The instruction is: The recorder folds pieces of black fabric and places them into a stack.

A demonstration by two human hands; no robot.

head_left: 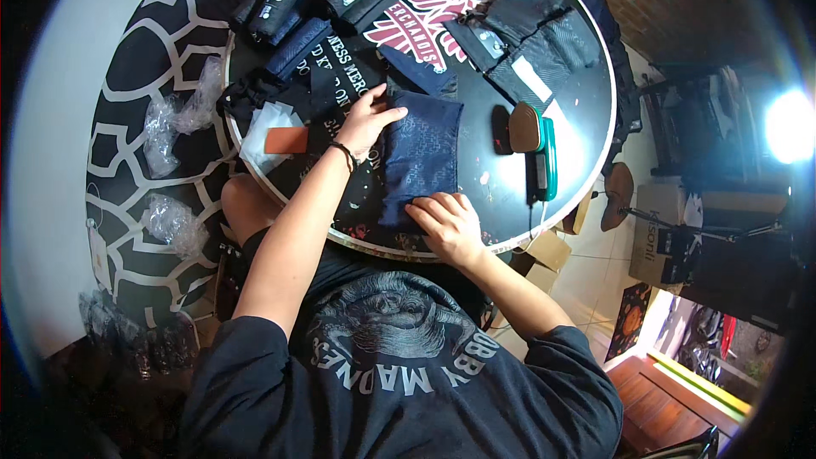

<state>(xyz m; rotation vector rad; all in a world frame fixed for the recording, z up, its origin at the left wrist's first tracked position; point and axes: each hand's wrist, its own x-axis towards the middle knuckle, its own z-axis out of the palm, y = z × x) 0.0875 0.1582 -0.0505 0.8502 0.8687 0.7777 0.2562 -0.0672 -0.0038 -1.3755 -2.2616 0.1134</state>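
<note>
In the head view, a dark blue cloth lay folded on the round black table, in front of the person, and both hands were on it. The left hand, with a black band at its wrist, was at the cloth's upper left edge, half spread, its thumb resting on top and the fingers pointing away; whether they gripped anything could not be made out. The right hand was at the cloth's lower edge, its fingers bent and close together, their tips touching the fabric; its thumb was hard to see, so a pinch could not be confirmed. Another blue piece lay just beyond the cloth. To the cloth's right was a green-handled tool with a brown oval pad. Well to its left were an orange-brown card and white plastic. Dark rolled bundles lay beyond the cloth on the left, flat dark packages beyond it on the right.
</note>
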